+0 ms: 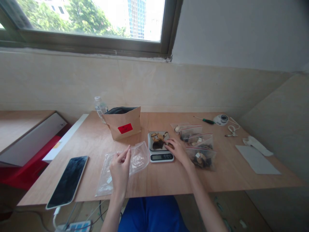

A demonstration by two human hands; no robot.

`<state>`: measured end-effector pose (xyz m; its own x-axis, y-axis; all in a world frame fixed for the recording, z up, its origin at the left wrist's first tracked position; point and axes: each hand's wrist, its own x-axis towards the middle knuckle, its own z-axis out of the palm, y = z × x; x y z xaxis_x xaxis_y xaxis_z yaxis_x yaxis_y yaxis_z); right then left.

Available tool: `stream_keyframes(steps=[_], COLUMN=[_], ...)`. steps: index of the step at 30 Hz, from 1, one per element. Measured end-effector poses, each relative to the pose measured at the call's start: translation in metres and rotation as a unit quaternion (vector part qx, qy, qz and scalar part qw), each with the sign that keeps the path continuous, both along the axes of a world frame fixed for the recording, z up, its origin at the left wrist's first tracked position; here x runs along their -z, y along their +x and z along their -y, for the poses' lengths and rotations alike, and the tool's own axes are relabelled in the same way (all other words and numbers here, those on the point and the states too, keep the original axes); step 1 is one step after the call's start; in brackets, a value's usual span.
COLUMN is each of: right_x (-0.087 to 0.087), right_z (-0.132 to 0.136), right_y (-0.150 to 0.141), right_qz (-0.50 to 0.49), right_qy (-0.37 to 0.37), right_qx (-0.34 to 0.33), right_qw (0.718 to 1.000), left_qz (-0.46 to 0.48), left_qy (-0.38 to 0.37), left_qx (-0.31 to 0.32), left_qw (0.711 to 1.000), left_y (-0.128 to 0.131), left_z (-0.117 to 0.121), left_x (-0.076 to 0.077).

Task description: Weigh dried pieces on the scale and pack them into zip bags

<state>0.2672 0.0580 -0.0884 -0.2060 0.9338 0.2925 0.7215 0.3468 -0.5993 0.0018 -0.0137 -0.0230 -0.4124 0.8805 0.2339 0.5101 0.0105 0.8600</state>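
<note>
A small digital scale (161, 157) stands in the middle of the table. Dried mushroom pieces (158, 144), some pale brown and some dark, lie on its platform. My right hand (177, 150) reaches in from the right, its fingers apart at the platform's right side, touching or just above the pieces. To the left, my left hand (121, 162) is closed in a pinch above a clear plastic bag (141, 158) lying on the table. Whether the bag's edge or something small is between those fingertips, I cannot tell.
Several zip bags of dried pieces (202, 158) lie right of the scale. A brown paper pouch (125, 127) stands open behind, beside a water bottle (100, 108). A phone (69, 180) lies left. Farther right are a screwdriver (208, 121), a white camera (220, 120) and paper (257, 161).
</note>
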Motion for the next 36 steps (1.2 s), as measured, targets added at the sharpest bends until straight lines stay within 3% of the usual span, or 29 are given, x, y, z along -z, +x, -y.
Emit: stream_keyframes(steps=[6, 10, 14, 17, 20, 24, 28, 31, 36], right_x=[-0.002, -0.032, -0.071, -0.084, -0.073, -0.034, 0.002, 0.014, 0.019], right_z=[0.006, 0.017, 0.031, 0.034, 0.029, 0.016, 0.002, -0.008, -0.015], right_y=[0.002, -0.019, -0.067, -0.095, -0.099, -0.080, -0.064, -0.056, -0.045], right_qz=[-0.039, -0.117, -0.214, -0.200, -0.145, -0.074, 0.044, 0.071, 0.044], right_qy=[0.036, 0.056, 0.025, 0.002, 0.027, 0.057, 0.023, 0.024, 0.052], right_qx=[0.064, 0.107, 0.039, -0.051, -0.067, 0.028, 0.033, 0.022, 0.014], right_qw=[0.996, 0.986, 0.976, 0.979, 0.987, 0.995, 0.998, 0.997, 0.998], left_qz=[-0.015, -0.034, -0.033, -0.006, 0.020, 0.033, 0.042, 0.061, 0.074], left_qy=[0.010, 0.006, 0.000, -0.013, -0.032, -0.043, -0.041, -0.046, -0.048], left_qx=[-0.008, -0.018, -0.014, -0.004, 0.000, -0.015, -0.003, 0.001, 0.015], left_qw=[1.000, 0.999, 0.999, 1.000, 0.999, 0.998, 0.998, 0.997, 0.996], left_y=[0.006, 0.013, 0.022, 0.024, 0.020, 0.012, 0.012, 0.015, 0.018], left_z=[-0.009, -0.012, -0.014, -0.014, -0.012, -0.009, -0.009, -0.010, -0.011], left_x=[0.005, 0.007, 0.009, 0.008, 0.005, 0.003, 0.004, 0.007, 0.010])
